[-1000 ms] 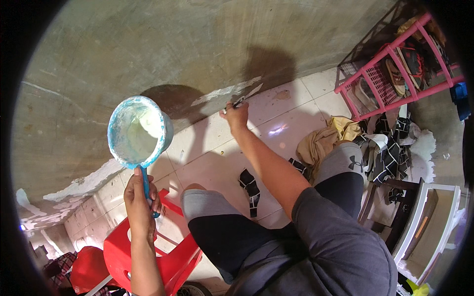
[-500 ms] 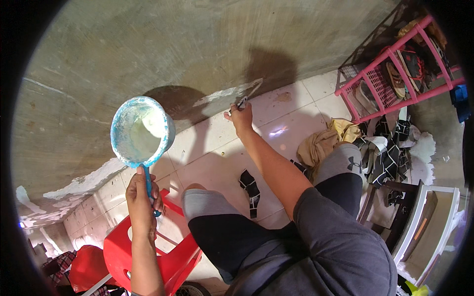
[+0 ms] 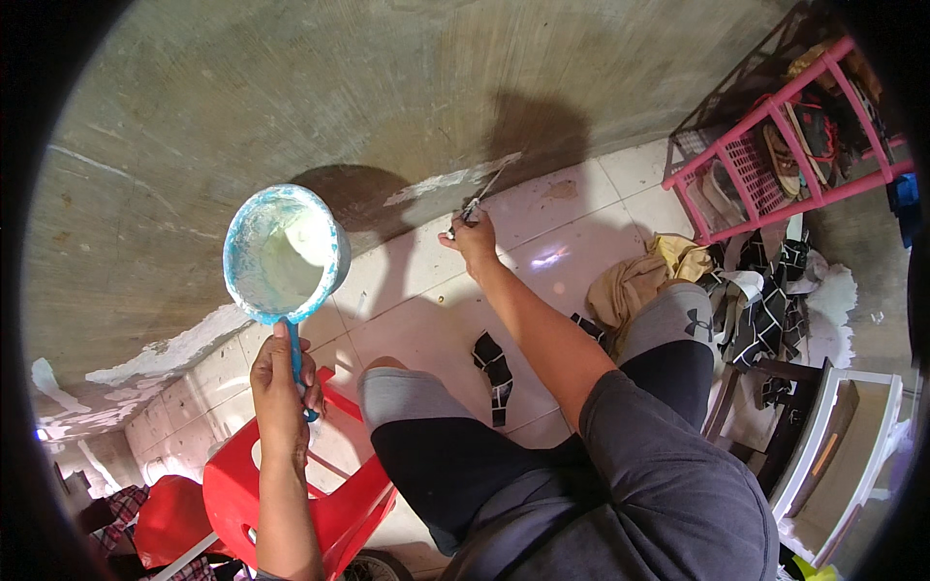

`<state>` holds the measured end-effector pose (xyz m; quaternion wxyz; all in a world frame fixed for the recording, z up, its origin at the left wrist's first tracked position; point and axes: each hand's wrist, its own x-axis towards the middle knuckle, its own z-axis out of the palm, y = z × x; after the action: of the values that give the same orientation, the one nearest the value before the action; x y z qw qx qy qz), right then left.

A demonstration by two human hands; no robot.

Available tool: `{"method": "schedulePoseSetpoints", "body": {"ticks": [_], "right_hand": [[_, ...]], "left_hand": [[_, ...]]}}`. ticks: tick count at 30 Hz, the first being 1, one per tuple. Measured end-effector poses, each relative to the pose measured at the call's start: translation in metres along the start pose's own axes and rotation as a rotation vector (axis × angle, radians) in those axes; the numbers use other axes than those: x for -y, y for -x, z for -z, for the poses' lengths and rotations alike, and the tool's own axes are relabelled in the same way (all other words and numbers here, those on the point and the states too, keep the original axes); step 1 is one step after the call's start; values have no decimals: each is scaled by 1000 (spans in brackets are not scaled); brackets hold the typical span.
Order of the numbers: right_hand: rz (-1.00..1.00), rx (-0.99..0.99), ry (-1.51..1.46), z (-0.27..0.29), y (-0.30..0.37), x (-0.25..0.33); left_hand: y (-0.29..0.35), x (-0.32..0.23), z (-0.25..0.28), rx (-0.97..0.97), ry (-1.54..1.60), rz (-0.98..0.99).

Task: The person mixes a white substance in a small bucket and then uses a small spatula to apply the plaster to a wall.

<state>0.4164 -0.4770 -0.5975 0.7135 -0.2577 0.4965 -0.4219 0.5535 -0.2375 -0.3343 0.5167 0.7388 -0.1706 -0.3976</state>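
Observation:
My left hand is wrapped round the handle of a blue water dipper. White paste coats its inside and lies thick at one side. Farther out, my right hand is closed on a small putty knife smeared with white; its thin blade points at the foot of the bare grey wall. Beside the blade a whitish patch runs along the wall just above the floor. Whether the blade touches the wall I cannot tell.
A red plastic stool stands at the lower left. Pink racks with shoes are at the far right, above heaped cloths and black patterned scraps. Another black strip lies on the tiled floor. A white drawer sits lower right.
The dipper has shifted slightly right in the picture. My right hand stays low by the wall with the knife in it, and the view has moved a little.

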Motion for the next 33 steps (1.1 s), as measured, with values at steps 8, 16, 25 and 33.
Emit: {"method": "schedulePoseSetpoints", "body": {"ticks": [8,16,25,33], "right_hand": [[-42,83,-63,-43,50,-17],[-74,106,-144,-69,44,5],[-59,103,-154,-61,33,8],[-100,126,-160,-56,65,-1]], "left_hand": [[2,-1,1,-7,-18,-3],[-1,-3,1,6,-37,-6],[-3,0,2,20,-16,-23],[-2,0,5,6,-14,-20]]}}
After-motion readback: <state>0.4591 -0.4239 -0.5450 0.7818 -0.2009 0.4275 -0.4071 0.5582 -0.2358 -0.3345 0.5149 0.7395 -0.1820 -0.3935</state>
